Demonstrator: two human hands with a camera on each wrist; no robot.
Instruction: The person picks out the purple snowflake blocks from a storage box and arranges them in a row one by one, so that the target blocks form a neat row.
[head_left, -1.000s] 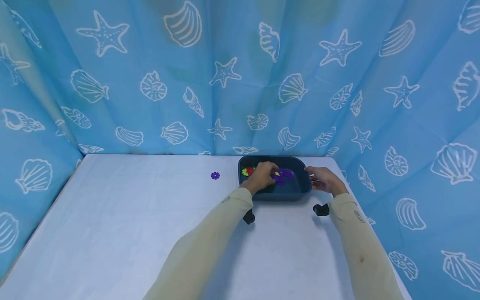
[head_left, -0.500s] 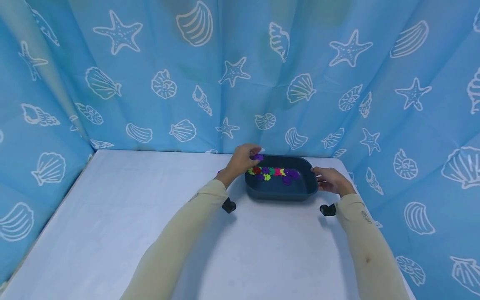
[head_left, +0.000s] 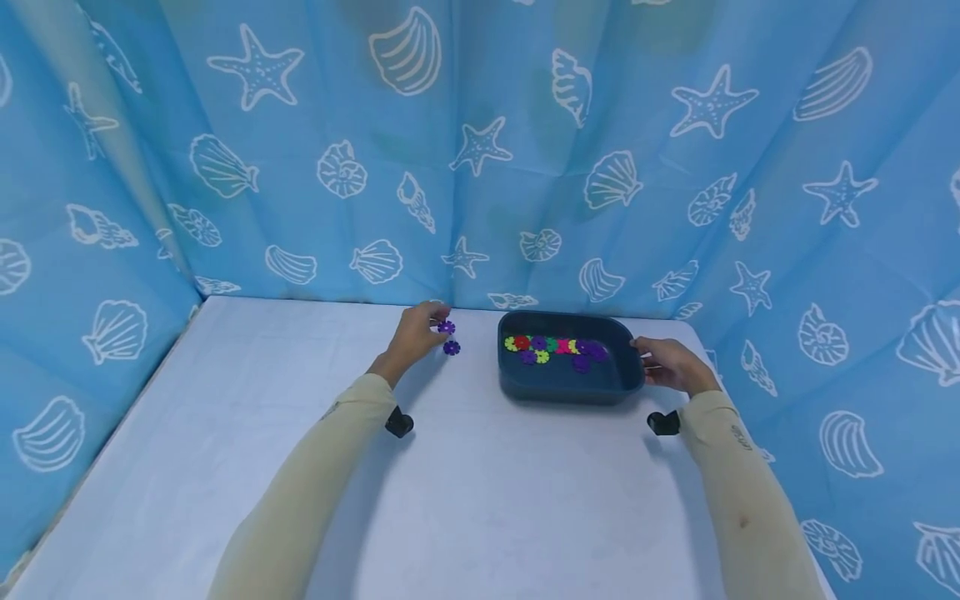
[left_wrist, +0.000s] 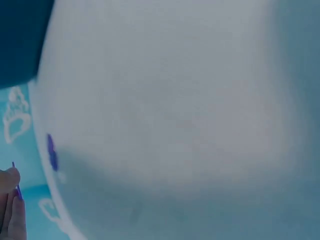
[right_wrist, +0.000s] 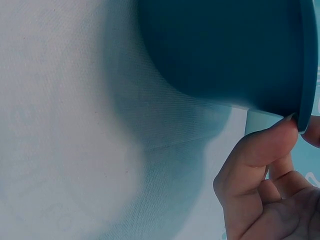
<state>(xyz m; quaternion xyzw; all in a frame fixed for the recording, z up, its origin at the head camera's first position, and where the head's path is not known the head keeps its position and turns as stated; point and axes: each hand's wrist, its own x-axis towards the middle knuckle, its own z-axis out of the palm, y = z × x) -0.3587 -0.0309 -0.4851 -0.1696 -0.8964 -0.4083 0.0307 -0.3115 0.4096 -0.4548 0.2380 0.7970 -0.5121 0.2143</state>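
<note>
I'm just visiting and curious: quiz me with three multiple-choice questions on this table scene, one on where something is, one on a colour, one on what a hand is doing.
1. Where is the loose flower piece on the table?
A. left of the tub
B. inside the tub
C. right of the tub

2. What colour is the piece in the left hand?
A. red
B. purple
C. yellow

3. What is the right hand doing?
A. lying flat on the table
B. gripping the tub's rim
C. holding a flower piece

Answers:
1 A: the loose flower piece lies on the table left of the tub.
2 B: the left hand pinches a purple piece.
3 B: the right hand clasps the rim.
</note>
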